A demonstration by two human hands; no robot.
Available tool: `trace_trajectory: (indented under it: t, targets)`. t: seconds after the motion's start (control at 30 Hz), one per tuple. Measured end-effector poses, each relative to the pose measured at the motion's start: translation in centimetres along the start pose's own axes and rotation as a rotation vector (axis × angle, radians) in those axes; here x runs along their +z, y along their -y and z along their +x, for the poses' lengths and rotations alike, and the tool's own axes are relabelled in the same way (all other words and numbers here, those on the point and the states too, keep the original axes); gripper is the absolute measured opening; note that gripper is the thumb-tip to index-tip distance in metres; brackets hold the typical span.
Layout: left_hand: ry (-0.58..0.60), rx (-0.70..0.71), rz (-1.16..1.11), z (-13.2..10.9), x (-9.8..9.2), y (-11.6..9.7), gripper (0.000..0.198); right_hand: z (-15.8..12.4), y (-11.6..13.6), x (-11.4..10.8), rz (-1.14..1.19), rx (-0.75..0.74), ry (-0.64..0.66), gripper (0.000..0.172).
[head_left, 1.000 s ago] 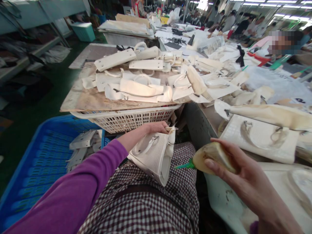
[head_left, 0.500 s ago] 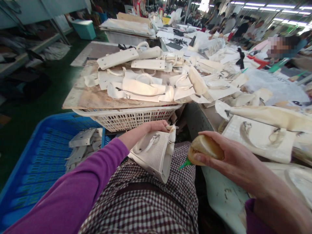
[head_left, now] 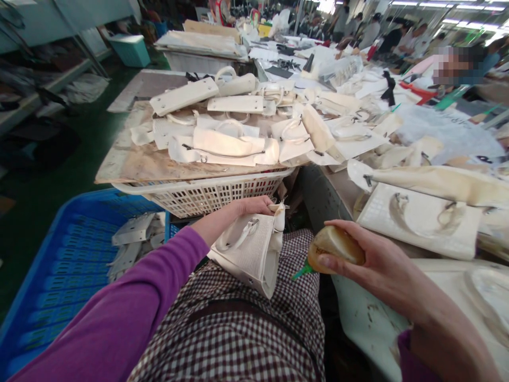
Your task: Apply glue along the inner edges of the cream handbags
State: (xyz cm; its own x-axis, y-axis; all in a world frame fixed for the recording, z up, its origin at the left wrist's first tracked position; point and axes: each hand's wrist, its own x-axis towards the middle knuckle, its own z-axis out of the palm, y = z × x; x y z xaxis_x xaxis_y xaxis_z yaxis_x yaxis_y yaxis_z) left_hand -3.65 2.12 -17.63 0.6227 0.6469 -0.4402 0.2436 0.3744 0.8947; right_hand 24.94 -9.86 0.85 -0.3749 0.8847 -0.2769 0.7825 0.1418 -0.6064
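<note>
On my lap, over checked cloth, rests a cream handbag (head_left: 248, 254) with a textured face and a short handle. My left hand (head_left: 254, 206) is closed on its top edge; the fingertips are partly hidden behind the bag. To the right of the bag, my right hand (head_left: 358, 254) wraps round a yellowish squeeze bottle (head_left: 338, 248) with a green nozzle (head_left: 303, 271). The nozzle points down and left, apart from the bag. Beside my right hand, another cream handbag (head_left: 421, 217) lies on the table to the right.
A wooden board (head_left: 131, 159) bears several cream bags and bag parts. Under it stands a white plastic basket (head_left: 207, 193). At my left is a blue crate (head_left: 51, 276) with cream pieces (head_left: 133, 239) inside. People work in the far background.
The view has shifted slightly, so the bench and its bags sit a little further left. Both hands keep their holds, and the bottle stays at about the same place beside the bag.
</note>
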Motion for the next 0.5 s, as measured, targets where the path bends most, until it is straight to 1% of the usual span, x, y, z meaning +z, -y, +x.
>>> trace_trajectory:
  t: [0.1,0.17,0.27,0.33,0.4,0.5]
  targets:
    - [-0.005,0.001,-0.019,-0.3,-0.1,-0.2,0.019,-0.6,-1.3,1.2,0.193,0.041,-0.066,0.060]
    - [-0.013,0.003,-0.037,-0.5,-0.2,-0.4,0.019,-1.1,-2.5,2.6,0.384,0.072,-0.167,0.057]
    - [-0.031,0.009,-0.075,-0.9,-0.3,-0.6,0.011,-1.8,-4.6,5.3,0.614,0.130,-0.341,0.056]
    - [-0.043,0.010,-0.100,-1.0,-0.4,-0.6,0.006,-1.9,-5.7,7.0,0.698,0.182,-0.394,0.056]
    - [-0.049,0.007,-0.119,-1.0,-0.5,-0.6,0.007,-1.9,-6.6,8.2,0.739,0.220,-0.427,0.056]
    - [-0.052,-0.003,-0.133,-0.7,-0.5,-0.5,0.007,-1.5,-7.2,9.1,0.725,0.223,-0.470,0.055]
